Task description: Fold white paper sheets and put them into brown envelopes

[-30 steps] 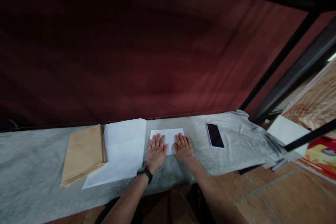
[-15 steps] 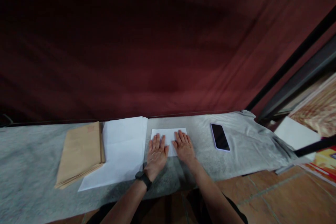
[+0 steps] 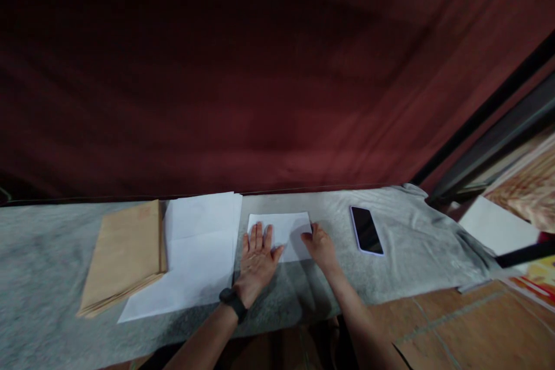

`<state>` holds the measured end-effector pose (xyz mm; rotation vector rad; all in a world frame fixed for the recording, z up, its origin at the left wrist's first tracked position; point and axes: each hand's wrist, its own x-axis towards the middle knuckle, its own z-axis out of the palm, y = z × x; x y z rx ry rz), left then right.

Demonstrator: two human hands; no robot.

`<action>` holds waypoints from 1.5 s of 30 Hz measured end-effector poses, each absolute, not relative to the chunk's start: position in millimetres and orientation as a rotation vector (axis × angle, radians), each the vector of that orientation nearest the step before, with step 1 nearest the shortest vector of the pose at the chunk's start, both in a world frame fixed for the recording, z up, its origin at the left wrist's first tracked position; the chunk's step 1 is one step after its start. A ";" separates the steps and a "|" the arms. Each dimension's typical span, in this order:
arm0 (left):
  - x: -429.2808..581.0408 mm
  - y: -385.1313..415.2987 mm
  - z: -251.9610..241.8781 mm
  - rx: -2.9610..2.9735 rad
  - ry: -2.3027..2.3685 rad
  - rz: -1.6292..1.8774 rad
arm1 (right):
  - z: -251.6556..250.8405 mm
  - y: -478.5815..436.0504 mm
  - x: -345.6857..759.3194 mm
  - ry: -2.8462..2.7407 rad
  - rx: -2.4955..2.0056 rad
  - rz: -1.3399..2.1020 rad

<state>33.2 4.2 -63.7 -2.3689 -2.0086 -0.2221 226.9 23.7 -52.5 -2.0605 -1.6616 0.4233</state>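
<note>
The lower left part of the small white sheet (image 3: 292, 237) is covered by the left hand (image 3: 258, 263), and its right edge is partly hidden by the right hand (image 3: 319, 245). Most of the right hand's fingers are tucked from sight; whether the sheet's edge is pinched there cannot be told. Both forearms are cut off by the bottom of the frame, and the upper part is filled by a dark red surface (image 3: 260, 98) whose folds are hard to make out.

The small sheet is found just below and right of the frame's centre, laid flat on the grey cloth (image 3: 416, 266). It is plain white, oblong and crossed by soft shadow near the right hand; no writing can be made out on it. Its long axis is run from left to right across the frame, with the upper edge almost level.

The left hand is pressed palm down, its fingers straight and slightly parted, the thumb held wide toward the right. The right hand's fingers are bent, its thumb laid over the sheet.

Larger white sheets (image 3: 199, 248) are stacked to the left, partly overlapped by brown envelopes (image 3: 124, 254). A phone (image 3: 367, 231) is seen to the right.
</note>
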 end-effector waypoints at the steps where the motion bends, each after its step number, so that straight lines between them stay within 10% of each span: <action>1: 33.6 4.2 -62.8 -2.369 -2.016 -0.226 | -52.6 26.0 229.1 -1.642 -2.006 0.505; 8: 29.9 19.1 -53.6 -2.441 -2.164 -0.580 | -30.2 38.4 241.3 -1.374 -1.577 0.755; 18: 5.3 39.1 -4.6 -2.016 -2.113 -2.272 | 6.7 -3.3 231.9 -2.031 -1.168 0.059; 29: -11.3 4.2 -4.0 -3.731 -1.540 -0.701 | -6.3 -22.2 221.8 -2.467 -1.366 0.353; 38: -24.4 13.0 -10.2 -3.340 -2.014 -0.666 | 1.7 -21.4 242.5 -2.133 -1.431 1.067; 45: -20.4 26.4 -19.7 -3.084 -2.312 -1.039 | -33.1 3.1 244.2 -1.850 -1.571 0.878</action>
